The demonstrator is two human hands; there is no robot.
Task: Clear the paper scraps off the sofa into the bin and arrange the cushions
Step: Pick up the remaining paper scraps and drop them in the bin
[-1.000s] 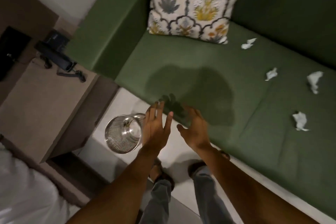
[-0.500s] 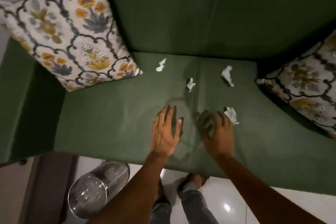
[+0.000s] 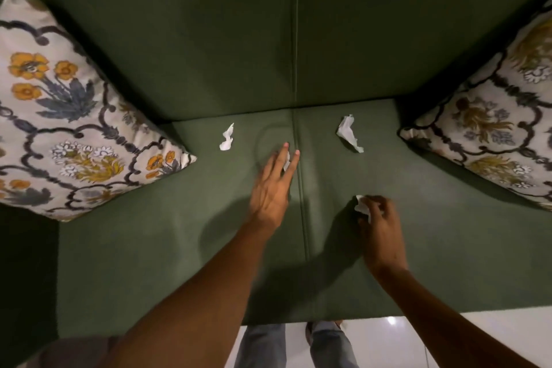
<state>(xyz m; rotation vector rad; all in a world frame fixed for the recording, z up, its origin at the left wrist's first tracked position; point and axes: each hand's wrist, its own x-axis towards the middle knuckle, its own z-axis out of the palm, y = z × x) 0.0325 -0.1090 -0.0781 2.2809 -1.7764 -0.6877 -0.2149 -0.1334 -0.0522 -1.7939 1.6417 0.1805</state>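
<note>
**Both hands down on the sofa seat, scraps under the fingers**

The person leans over the green sofa [image 3: 179,248], looking straight down at the seat, and both bare arms are stretched out across it. The right hand [image 3: 380,228] is curled tight, fingers closed around a crumpled white paper scrap [image 3: 362,205] that pokes out past the fingertips, just right of the centre seam [image 3: 302,203]. The left hand [image 3: 271,188] lies flatter, fingers extended but bunched, and a small scrap [image 3: 287,162] shows white between two of those fingertips, right beside the seam. Whether that scrap is pinched or only touched, I cannot tell; the hand is a little blurred.

Two more pieces lie loose farther back, near the foot of the backrest. A thin twisted scrap [image 3: 227,137] sits to the left of the seam, apart from the left hand. A bigger crumpled scrap [image 3: 349,133] sits to the right of the seam, well clear of the right hand.

The cushions frame it all. The left floral cushion [image 3: 68,116], cream with orange flowers and dark scrollwork, leans tilted in the left corner, one corner pointing onto the seat. The right floral cushion [image 3: 493,131], same pattern, leans in the right corner. At the bottom edge, grey trouser legs [image 3: 260,346] stand on a pale glossy floor [image 3: 388,340] against the front of the sofa.
</note>
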